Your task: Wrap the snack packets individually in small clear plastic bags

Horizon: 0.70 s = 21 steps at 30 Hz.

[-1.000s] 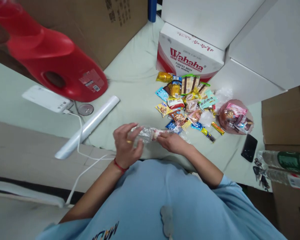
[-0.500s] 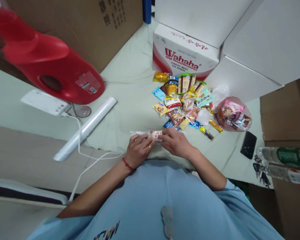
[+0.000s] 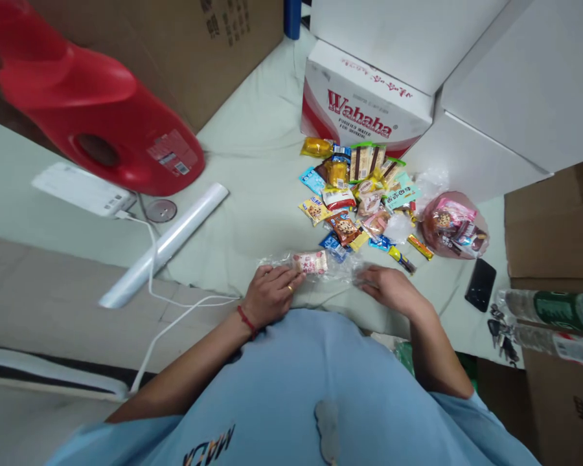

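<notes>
A small white and pink wrapped snack (image 3: 313,263) with red characters rests on a crumpled sheet of clear plastic film (image 3: 339,265) near the front edge of the table. My left hand (image 3: 271,288) bends its fingers over the left part of the film, fingertips against the snack's lower left corner. At the film's right end, my right hand (image 3: 391,288) pinches the plastic between thumb and fingers. Just beyond lies a pile of packaged snacks, with a brown cookie packet (image 3: 344,228) and a blue packet (image 3: 335,246) closest to the film.
A roll of plastic film (image 3: 168,244), a white power bank (image 3: 83,189) with a cable and a red jug (image 3: 126,136) are on the left. A Wahaba-style "Wahaha" carton (image 3: 364,103) stands behind the pile. Rightward are a pink bundle of snacks (image 3: 454,226), a phone (image 3: 480,285), keys and bottles.
My right hand has moved right, off the snack, to the film's right end. The film is now spread out between my hands, and the snack shows fully. My left hand has stayed nearly in place.
</notes>
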Each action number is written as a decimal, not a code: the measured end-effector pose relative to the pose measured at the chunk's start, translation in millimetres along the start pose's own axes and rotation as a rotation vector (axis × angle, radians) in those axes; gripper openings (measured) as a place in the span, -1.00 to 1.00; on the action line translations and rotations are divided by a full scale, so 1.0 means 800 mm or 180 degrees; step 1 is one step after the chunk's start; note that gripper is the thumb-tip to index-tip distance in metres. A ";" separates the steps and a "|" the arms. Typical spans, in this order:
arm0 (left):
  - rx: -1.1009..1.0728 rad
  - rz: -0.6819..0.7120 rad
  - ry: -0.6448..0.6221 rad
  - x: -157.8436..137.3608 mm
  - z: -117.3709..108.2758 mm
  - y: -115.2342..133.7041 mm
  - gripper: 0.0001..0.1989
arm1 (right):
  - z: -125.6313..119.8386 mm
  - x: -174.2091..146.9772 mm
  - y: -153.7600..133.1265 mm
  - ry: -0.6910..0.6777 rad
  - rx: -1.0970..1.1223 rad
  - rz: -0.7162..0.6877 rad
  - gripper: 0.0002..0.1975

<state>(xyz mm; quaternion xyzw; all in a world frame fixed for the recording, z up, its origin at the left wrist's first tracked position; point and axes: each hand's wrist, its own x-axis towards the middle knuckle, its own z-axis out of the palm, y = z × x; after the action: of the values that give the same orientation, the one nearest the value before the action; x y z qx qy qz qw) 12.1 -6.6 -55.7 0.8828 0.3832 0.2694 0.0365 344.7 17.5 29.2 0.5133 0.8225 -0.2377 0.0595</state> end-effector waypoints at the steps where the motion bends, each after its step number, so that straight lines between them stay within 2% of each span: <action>1: -0.0064 -0.0037 -0.0046 -0.002 0.001 -0.002 -0.52 | -0.005 -0.001 -0.002 0.0157 0.0074 0.0006 -0.79; 3: -0.0204 -0.0112 -0.0126 -0.005 0.001 -0.006 -0.47 | -0.011 0.011 -0.015 0.0577 0.0302 -0.0227 -0.74; 5: -0.0356 -0.0166 -0.0159 -0.010 -0.001 -0.009 -0.46 | -0.007 0.036 -0.040 0.0894 0.0521 -0.0668 -0.72; 7: -0.0535 -0.0218 -0.0117 -0.016 -0.006 -0.012 -0.48 | 0.007 0.066 -0.065 0.0830 0.0514 -0.0994 -0.73; 9: -0.0670 -0.0461 0.0050 -0.022 -0.010 -0.013 -0.56 | 0.024 0.092 -0.082 0.0604 0.0366 -0.1026 -0.78; 11: -0.0623 -0.1062 0.0407 -0.026 -0.011 -0.013 -0.66 | 0.039 0.107 -0.089 0.0470 0.0320 -0.0964 -0.79; 13: -0.0364 -0.1933 0.0751 -0.024 -0.004 -0.013 -0.67 | 0.049 0.111 -0.086 0.0471 0.0401 -0.0965 -0.78; 15: -0.0093 -0.2649 0.0795 -0.018 0.007 -0.013 -0.57 | 0.053 0.110 -0.081 0.0532 0.0493 -0.1034 -0.76; 16: -0.0028 -0.2828 0.0691 -0.014 0.013 -0.013 -0.54 | 0.053 0.109 -0.078 0.0550 0.0531 -0.1066 -0.75; 19: -0.0170 -0.2763 0.0442 -0.008 0.024 -0.013 -0.72 | 0.054 0.107 -0.074 0.0551 0.0617 -0.1091 -0.73; 21: -0.0485 -0.2726 0.0583 -0.005 0.020 -0.012 -0.82 | 0.055 0.107 -0.074 0.0554 0.0660 -0.1058 -0.73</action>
<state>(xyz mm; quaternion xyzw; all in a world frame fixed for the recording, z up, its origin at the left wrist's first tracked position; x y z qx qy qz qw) 11.6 -0.3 -74.2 0.6116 0.6950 0.3346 0.1757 246.5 46.2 -18.8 0.3926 0.8690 -0.2823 -0.1049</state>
